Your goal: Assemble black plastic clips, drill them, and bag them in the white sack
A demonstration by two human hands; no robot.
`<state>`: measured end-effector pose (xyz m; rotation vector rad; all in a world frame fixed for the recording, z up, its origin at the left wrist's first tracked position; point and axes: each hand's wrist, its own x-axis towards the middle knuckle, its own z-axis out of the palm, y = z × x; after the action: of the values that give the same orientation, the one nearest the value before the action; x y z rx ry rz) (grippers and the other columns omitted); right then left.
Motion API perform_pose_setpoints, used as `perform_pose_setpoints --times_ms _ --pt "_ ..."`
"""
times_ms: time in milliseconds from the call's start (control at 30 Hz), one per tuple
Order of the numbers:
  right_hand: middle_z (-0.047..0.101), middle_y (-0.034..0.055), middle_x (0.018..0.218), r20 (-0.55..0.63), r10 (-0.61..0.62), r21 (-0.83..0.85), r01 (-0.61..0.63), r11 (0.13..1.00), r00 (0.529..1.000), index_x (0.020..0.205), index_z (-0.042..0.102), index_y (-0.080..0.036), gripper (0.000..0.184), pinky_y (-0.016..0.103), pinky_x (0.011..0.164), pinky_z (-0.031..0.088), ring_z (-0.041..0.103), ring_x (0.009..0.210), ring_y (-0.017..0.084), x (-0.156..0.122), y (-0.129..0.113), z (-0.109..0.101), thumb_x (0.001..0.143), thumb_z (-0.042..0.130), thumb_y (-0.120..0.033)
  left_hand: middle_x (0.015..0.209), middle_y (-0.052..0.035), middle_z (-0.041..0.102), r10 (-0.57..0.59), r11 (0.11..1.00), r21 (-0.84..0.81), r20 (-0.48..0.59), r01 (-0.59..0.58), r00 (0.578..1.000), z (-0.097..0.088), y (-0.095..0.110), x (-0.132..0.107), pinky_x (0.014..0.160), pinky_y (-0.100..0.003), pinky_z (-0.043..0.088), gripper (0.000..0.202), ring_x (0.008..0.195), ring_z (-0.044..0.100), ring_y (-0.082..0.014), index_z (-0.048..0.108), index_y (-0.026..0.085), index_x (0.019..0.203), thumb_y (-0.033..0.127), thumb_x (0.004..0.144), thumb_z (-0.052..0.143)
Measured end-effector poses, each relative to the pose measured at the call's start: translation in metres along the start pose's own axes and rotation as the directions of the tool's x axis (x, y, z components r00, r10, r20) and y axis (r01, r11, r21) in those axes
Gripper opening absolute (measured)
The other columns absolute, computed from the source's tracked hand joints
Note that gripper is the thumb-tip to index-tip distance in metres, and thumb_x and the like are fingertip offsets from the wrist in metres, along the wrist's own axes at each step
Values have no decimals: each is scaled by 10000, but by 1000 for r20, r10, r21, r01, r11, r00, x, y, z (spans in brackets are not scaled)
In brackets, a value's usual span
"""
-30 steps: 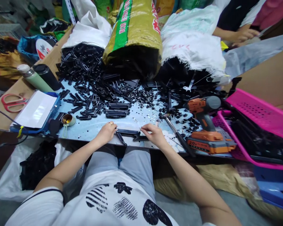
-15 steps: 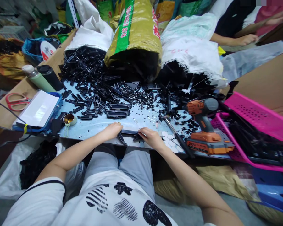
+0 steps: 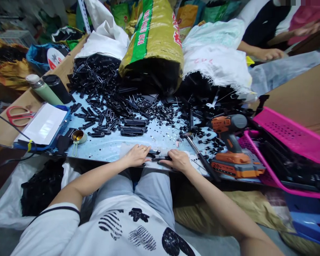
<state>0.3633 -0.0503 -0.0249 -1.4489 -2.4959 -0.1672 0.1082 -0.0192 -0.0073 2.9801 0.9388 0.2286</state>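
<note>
My left hand [image 3: 136, 155] and my right hand [image 3: 178, 160] rest close together at the near edge of the light-blue table [image 3: 109, 145]. Between them lies a flat black plastic strip assembly [image 3: 157, 155]; both hands press down on its ends with fingers closed over it. A ring shows on my left hand. Behind the hands, stacked black strips [image 3: 132, 127] and a wide heap of loose black plastic parts [image 3: 101, 92] cover the table.
An orange cordless drill [image 3: 229, 142] and a hammer [image 3: 197, 151] lie right of my hands. Pink baskets [image 3: 290, 142] stand far right. Left are a white-topped blue tray [image 3: 42, 124], two bottles [image 3: 49, 89] and red scissors [image 3: 17, 114]. Sacks [image 3: 154, 42] spill parts behind. Another person's hand [image 3: 266, 54] works beyond.
Both hands moved right and closer together along the table edge, sliding over the black strip so less of it shows between them.
</note>
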Motion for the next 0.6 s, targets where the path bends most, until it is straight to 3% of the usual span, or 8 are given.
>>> perform_pose_setpoints --times_ms 100,200,300,367,433,500,533,600 --pt "532 53 548 -78 -110 54 114 992 991 569 545 -147 618 260 504 280 487 503 132 11 -7 -18 818 406 -696 798 -144 633 -102 994 -38 -43 100 994 -9 -4 0 675 -318 431 512 783 598 -228 624 76 865 507 920 353" --pt "471 22 507 -180 -259 283 302 910 949 564 507 -159 604 260 480 239 419 456 109 21 -31 -54 860 358 -664 618 -85 592 -64 982 -185 -196 27 978 -37 0 -20 578 -277 409 574 616 569 -173 587 135 652 509 942 262" --pt "407 -6 476 -295 -368 635 469 614 882 597 494 -172 573 265 468 239 399 444 109 28 -62 -91 881 334 -643 543 -39 555 -32 868 -468 -387 -167 922 -73 17 -47 526 -244 379 599 531 525 -128 561 165 626 482 960 178" --pt "382 -17 466 -354 -351 792 477 381 867 624 496 -181 533 269 459 244 389 433 110 30 -81 -103 895 342 -613 532 -34 548 -94 746 -621 -456 -240 885 -91 32 -59 515 -242 374 609 509 505 -120 556 168 637 472 964 142" --pt "382 -23 477 -379 -268 871 439 221 886 674 515 -187 481 263 448 257 376 427 109 30 -99 -98 897 368 -587 527 -34 544 -162 648 -711 -480 -273 862 -99 46 -65 513 -246 376 596 496 493 -118 554 165 643 457 967 149" --pt "446 -7 564 -381 -74 911 388 141 922 814 557 -200 453 259 478 334 433 490 125 31 -118 -80 878 377 -610 537 -33 548 -248 584 -761 -497 -281 832 -96 58 -66 527 -247 393 576 506 502 -116 568 159 664 446 969 173" --pt "499 17 659 -382 60 920 373 123 922 916 563 -215 471 278 533 397 490 572 145 33 -128 -68 862 365 -639 558 -36 558 -308 569 -774 -515 -279 800 -92 63 -65 541 -248 407 572 526 516 -118 587 157 693 454 967 182" --pt "553 76 953 -371 324 928 358 100 870 1107 518 -259 555 378 723 474 563 840 206 42 -148 -41 838 296 -692 654 -56 604 -428 572 -774 -564 -271 706 -79 71 -62 591 -264 451 579 613 569 -135 632 158 828 471 964 164"
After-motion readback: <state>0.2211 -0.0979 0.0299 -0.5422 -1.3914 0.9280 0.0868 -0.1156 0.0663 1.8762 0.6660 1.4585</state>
